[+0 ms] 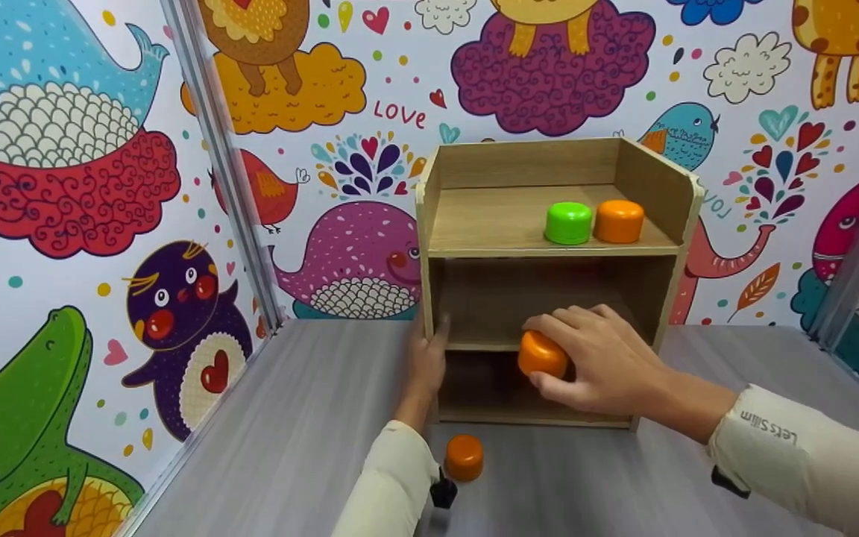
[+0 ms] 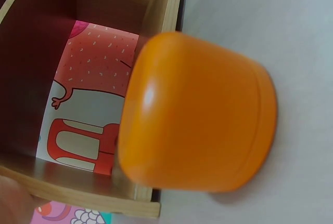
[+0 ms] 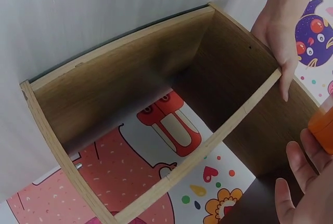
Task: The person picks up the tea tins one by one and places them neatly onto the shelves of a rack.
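Note:
My right hand [image 1: 608,362] grips an orange plastic cup [image 1: 541,354] with rounded edges, thumb below and fingers over it. It is in front of the middle shelf board of a small wooden shelf unit [image 1: 552,251]. My left hand [image 1: 423,369] holds the unit's left side panel, thumb at the front edge and fingers along the outside. Another orange cup [image 2: 197,115] sits on the table before the unit, close to my left wrist. On the top shelf, a green cup [image 1: 569,223] and an orange cup [image 1: 619,221] stand side by side toward the right.
The unit stands on a grey wood-grain table [image 1: 310,418]. Its lower compartments are open at the front, and the right wrist view shows the printed wall [image 3: 140,167] through them. Cartoon-printed panels rise at the back and sides, with a metal post [image 1: 228,164] at the left corner.

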Motion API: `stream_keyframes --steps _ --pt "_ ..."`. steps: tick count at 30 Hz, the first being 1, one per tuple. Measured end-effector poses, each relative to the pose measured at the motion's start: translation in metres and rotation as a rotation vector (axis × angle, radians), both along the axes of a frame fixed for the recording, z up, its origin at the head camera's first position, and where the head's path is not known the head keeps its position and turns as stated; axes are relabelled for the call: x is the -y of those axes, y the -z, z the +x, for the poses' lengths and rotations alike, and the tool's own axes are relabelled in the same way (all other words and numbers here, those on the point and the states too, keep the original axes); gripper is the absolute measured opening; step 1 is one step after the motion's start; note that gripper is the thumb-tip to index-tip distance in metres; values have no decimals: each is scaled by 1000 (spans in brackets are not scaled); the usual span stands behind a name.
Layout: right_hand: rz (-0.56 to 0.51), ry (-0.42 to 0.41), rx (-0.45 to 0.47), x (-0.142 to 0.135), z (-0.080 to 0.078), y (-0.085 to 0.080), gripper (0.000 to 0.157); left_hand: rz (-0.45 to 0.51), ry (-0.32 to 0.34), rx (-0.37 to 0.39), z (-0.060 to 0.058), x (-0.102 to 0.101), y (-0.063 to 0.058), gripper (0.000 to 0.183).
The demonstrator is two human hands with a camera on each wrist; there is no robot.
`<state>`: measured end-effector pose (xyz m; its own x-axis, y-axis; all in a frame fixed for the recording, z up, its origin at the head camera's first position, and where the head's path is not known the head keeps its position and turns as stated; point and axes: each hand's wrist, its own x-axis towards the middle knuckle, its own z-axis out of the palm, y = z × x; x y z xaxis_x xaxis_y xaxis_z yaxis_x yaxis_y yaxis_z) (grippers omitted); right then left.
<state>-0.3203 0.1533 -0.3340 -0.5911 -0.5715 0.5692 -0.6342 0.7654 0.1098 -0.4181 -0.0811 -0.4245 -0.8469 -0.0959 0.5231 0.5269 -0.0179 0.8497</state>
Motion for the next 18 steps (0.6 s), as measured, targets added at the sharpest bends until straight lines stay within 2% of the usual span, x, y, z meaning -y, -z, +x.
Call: stream_keyframes --steps 18 --pt "0 -30 3 -2 0 -19 47 -21 -9 12 -1 0 2 60"
